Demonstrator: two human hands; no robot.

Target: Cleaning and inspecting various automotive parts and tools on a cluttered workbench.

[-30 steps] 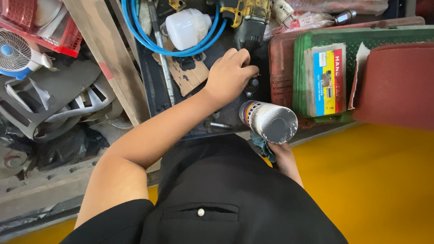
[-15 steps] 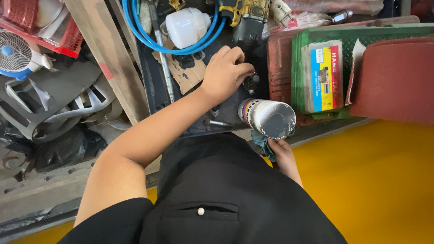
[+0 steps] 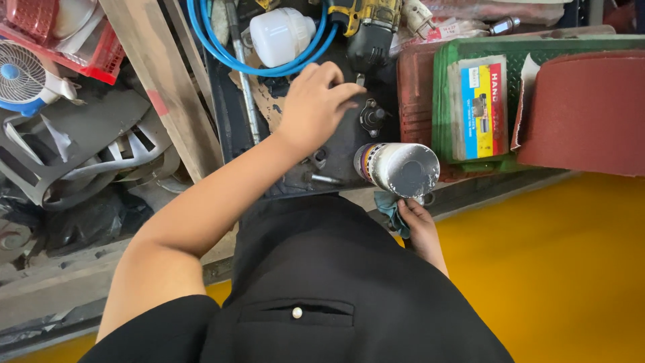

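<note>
1. Over the black tray [image 3: 228, 128], the left hand [image 3: 316, 107] reaches forward with its fingers curled loosely, gripping nothing, the fingertips near a small black metal fitting [image 3: 373, 115].
2. Just past it lie a white plastic bottle [image 3: 279, 35], a coiled blue hose [image 3: 208, 40] and a yellow cordless drill [image 3: 369, 27], leaving little bare tray.
3. By the desk's near edge the right hand [image 3: 418, 222] is closed around a teal cloth [image 3: 392, 210], just under a spray can [image 3: 396, 168] lying on its side.
4. Right of the can, a green tray [image 3: 531, 54] and red sandpaper roll [image 3: 584, 111] crowd the edge; yellow floor [image 3: 551, 269] lies open below.
</note>
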